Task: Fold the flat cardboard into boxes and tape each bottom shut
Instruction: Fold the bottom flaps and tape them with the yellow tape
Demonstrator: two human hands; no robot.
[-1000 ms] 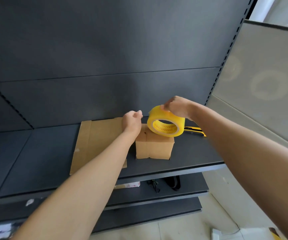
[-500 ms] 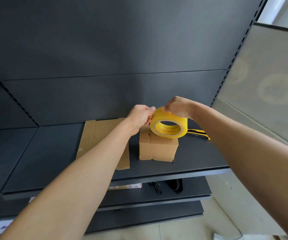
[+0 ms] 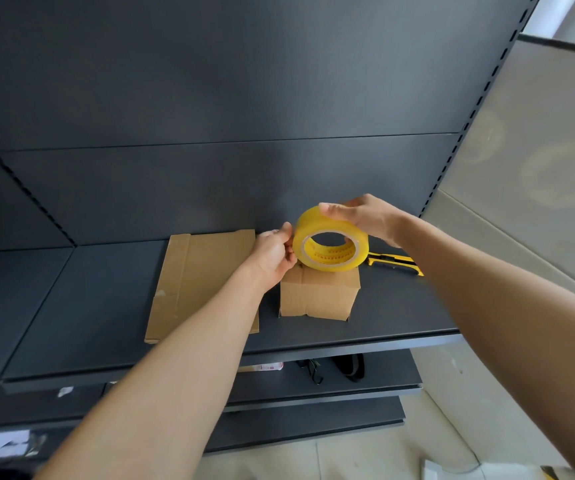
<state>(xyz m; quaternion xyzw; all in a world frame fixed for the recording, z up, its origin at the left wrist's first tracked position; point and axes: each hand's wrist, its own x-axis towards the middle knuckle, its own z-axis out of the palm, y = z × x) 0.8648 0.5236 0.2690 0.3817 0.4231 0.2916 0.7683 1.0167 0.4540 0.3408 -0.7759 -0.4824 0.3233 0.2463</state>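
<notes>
1. The tape roll point(image 3: 310, 223) covers the box's point(image 3: 320, 292) top.
2. Left of the box, the left forearm point(image 3: 182, 368) hides the flat cardboard's point(image 3: 203, 278) near corner.
3. Right of it, the right forearm point(image 3: 469, 282) cuts off the yellow knife point(image 3: 391, 260).
4. Below it, the dark items point(image 3: 348, 367) are too small to identify.

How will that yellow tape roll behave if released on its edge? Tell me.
Round and held on edge, the tape roll would probably roll off the small box. Its glossy face looks slippery; its thick winding suggests some heft.

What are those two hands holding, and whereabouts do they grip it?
The yellow tape roll: the right hand grips its top, the left hand pinches its left edge.
</notes>
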